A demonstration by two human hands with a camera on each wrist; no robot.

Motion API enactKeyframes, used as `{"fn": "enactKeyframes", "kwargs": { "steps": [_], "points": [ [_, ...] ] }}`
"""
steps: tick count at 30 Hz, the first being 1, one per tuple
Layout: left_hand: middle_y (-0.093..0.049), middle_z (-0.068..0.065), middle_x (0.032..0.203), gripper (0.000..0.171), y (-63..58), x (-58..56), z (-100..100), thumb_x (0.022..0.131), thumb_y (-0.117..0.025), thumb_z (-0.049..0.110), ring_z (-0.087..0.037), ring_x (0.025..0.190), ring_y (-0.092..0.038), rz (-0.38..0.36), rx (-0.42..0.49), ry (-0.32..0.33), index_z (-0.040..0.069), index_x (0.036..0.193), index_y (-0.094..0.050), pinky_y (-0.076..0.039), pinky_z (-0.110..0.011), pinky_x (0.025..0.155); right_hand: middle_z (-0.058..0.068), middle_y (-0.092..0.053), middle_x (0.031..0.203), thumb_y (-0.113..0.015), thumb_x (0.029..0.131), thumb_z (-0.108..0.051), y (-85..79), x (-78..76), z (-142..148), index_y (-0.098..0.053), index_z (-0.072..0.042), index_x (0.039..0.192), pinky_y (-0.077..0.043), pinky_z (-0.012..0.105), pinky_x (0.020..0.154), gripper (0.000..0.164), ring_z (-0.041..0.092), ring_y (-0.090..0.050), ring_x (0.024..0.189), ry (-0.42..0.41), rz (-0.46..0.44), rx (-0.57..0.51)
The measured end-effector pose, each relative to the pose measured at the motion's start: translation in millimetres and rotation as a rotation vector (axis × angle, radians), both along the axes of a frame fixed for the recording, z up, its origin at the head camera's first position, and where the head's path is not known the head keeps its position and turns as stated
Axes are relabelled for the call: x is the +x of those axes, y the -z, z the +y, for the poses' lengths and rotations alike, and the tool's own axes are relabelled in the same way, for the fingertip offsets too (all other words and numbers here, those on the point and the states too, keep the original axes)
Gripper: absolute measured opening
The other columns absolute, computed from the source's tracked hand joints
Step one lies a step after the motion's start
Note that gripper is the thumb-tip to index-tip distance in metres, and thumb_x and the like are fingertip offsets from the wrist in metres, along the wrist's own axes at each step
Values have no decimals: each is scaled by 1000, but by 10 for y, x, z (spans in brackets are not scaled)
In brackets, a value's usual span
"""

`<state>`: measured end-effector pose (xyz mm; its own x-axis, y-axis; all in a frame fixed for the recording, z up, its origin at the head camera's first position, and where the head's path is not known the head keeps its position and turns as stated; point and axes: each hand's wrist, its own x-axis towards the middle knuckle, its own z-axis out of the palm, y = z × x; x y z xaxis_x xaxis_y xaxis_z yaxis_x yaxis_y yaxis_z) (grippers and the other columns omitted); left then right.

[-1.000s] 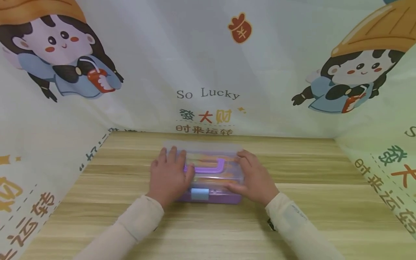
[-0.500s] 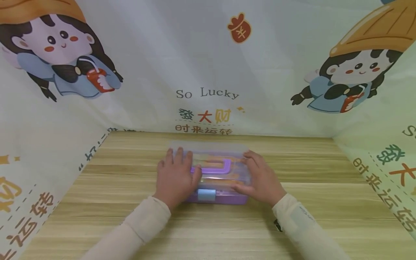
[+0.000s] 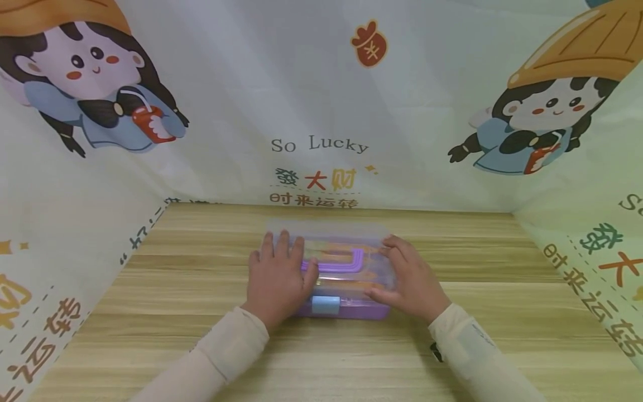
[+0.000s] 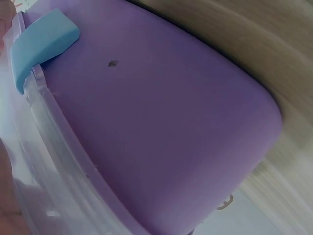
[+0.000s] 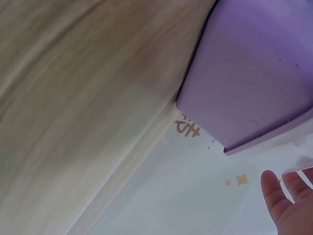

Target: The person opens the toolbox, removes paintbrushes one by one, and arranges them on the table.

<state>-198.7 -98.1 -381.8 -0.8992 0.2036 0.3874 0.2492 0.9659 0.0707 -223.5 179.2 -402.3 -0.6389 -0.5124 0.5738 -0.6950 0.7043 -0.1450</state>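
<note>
A storage box with a purple base (image 3: 351, 310), a see-through lid (image 3: 346, 283) and a light blue latch (image 3: 325, 305) sits on the table. Folded down on its lid is a purple handle (image 3: 356, 261); orange things show dimly through the plastic. My left hand (image 3: 278, 279) rests flat over the lid's left part, fingers pointing away, and covers part of the handle. At the right end, my right hand (image 3: 414, 282) touches the lid with thumb and fingers spread apart. The left wrist view shows the purple front wall (image 4: 161, 98) and the latch close up.
The wooden table (image 3: 201, 234) reaches back to a printed cloth (image 3: 321, 100), which also stands along the left and right sides. The box lies near the middle of the table, a little short of the back cloth.
The box has slid to the right along the table, and lastly a little toward me. Both hands have moved with it, keeping their places on the lid.
</note>
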Motion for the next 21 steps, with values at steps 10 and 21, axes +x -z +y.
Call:
{"fn": "enactKeyframes", "kwargs": {
  "steps": [10,21],
  "points": [
    [-46,-25,146,67,4,59,6,100,-30,53,-51,134,-37,36,-4,30,5,140,-54,-40,-67,98,22,-52,134,-73,75,-58,-6,50,34,-58,6,119,-41,49,106,79,37,-45,131,-7,17,8],
    [-47,-25,144,65,16,124,5,100,-33,53,-51,133,-38,61,-10,45,5,139,-55,-40,-67,98,21,-53,132,-69,78,-63,20,61,57,-58,5,117,-42,50,105,79,37,-47,129,-27,45,-7]
  ]
}}
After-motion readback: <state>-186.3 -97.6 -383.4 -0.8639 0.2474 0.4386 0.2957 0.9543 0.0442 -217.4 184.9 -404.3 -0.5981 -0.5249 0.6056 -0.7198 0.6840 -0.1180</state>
